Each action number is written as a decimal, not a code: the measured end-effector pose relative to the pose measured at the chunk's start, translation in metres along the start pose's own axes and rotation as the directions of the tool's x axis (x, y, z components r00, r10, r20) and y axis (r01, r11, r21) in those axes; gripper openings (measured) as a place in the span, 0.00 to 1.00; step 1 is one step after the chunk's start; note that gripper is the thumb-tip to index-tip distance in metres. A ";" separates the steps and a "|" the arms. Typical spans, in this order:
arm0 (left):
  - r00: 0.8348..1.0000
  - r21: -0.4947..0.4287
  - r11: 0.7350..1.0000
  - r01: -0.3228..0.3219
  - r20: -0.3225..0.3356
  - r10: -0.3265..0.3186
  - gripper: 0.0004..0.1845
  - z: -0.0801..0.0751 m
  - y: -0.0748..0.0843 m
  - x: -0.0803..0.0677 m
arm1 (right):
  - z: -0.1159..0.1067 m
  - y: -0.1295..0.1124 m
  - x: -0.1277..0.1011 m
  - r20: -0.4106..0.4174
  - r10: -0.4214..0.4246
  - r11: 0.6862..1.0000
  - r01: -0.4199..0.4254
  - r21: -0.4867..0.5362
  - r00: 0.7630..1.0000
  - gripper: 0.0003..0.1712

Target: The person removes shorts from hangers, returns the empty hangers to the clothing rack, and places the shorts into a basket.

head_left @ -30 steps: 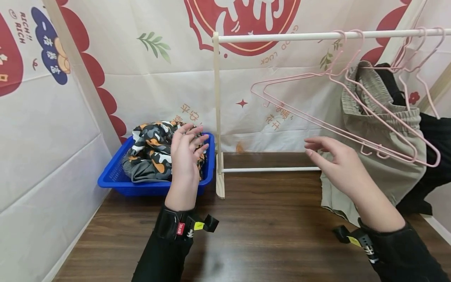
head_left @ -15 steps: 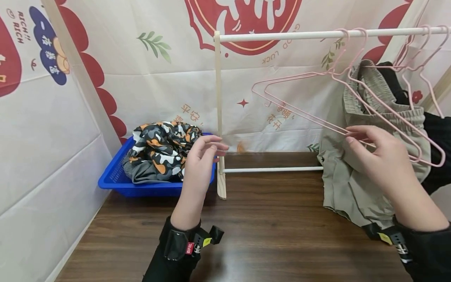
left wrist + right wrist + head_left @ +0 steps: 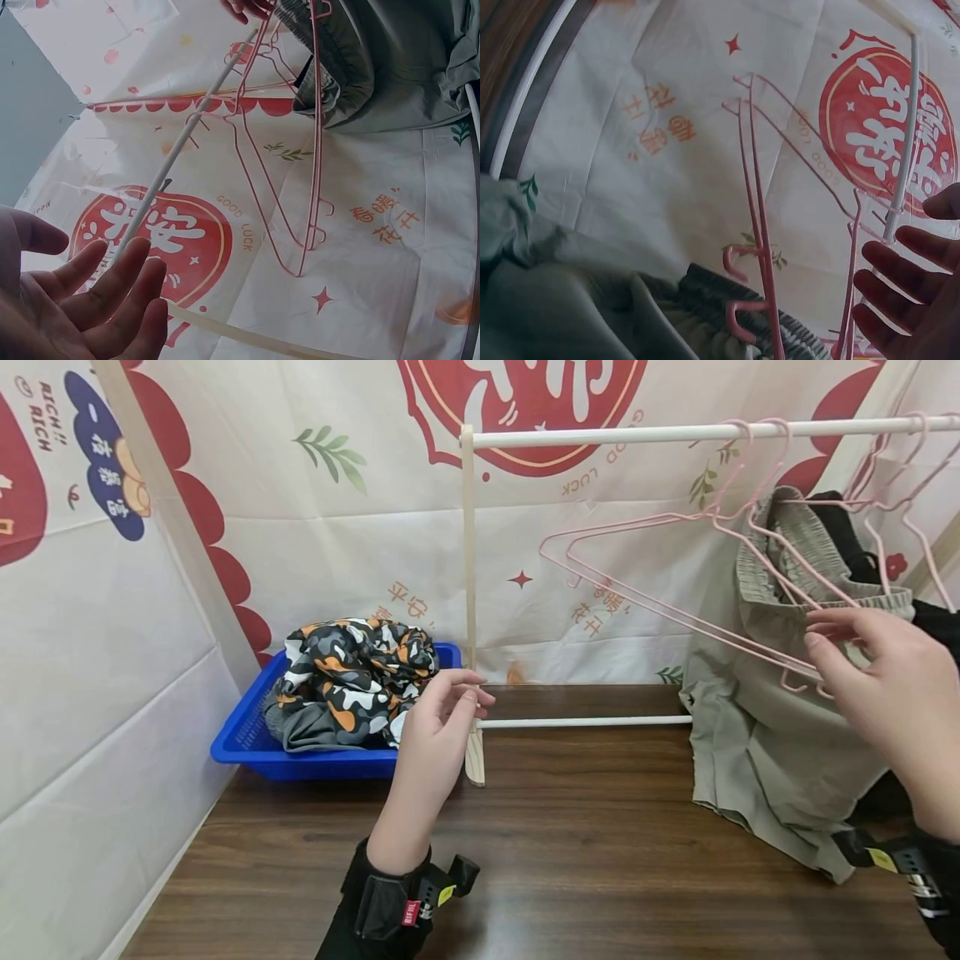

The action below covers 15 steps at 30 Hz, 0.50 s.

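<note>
From where I stand, a person has both bare hands out towards a white-and-wood clothes rack (image 3: 600, 437). Two pink hangers (image 3: 757, 647) hang side by side from the right half of the rack's top bar, sloping down to the right. The right hand (image 3: 892, 668) is at their lower right ends, in front of the rack's right part, thumb and fingers apart; I cannot tell whether it touches the wire. Behind it, grey-green shorts (image 3: 772, 760) with a gathered waist hang at the rack's right side, with black cloth (image 3: 937, 627) farther right.

The left hand (image 3: 438, 727) is up in front of the rack's left post, fingers slightly bent and apart. Just left of the rack, a blue basket (image 3: 322, 767) holds camouflage cloth (image 3: 352, 668) in black, white and orange, with plain grey cloth (image 3: 307, 731) beneath its front edge. The rack stands on a dark wood-grain surface (image 3: 585, 860), a printed white sheet (image 3: 390, 539) behind it.
</note>
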<state>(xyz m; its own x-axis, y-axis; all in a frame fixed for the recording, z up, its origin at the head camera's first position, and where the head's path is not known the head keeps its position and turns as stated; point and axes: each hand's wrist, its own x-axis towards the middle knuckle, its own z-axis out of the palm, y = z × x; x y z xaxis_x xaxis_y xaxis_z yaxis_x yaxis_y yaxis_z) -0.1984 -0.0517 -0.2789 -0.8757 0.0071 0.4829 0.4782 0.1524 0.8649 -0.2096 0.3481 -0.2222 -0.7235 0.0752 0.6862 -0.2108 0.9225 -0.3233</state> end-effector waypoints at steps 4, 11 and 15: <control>1.000 0.051 0.999 -0.010 0.009 0.009 0.09 -0.001 0.001 -0.001 | -0.001 0.006 0.003 -0.113 0.001 0.997 0.007 0.075 0.994 0.17; 0.999 0.057 0.998 -0.034 0.015 0.033 0.09 -0.003 0.005 -0.003 | 0.002 0.024 0.010 -0.265 0.096 0.971 -0.033 0.235 0.959 0.19; 0.999 0.041 0.999 -0.028 0.021 0.027 0.09 -0.004 0.005 -0.003 | 0.006 0.056 0.016 -0.259 0.171 0.963 -0.105 0.250 0.951 0.21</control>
<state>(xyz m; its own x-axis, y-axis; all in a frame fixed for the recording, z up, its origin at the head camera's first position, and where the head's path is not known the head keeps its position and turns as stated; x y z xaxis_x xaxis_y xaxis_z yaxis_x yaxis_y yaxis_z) -0.1931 -0.0553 -0.2756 -0.8638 0.0318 0.5029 0.4991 0.1923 0.8450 -0.2371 0.3983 -0.2335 -0.5532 0.3273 0.7660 -0.2912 0.7855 -0.5460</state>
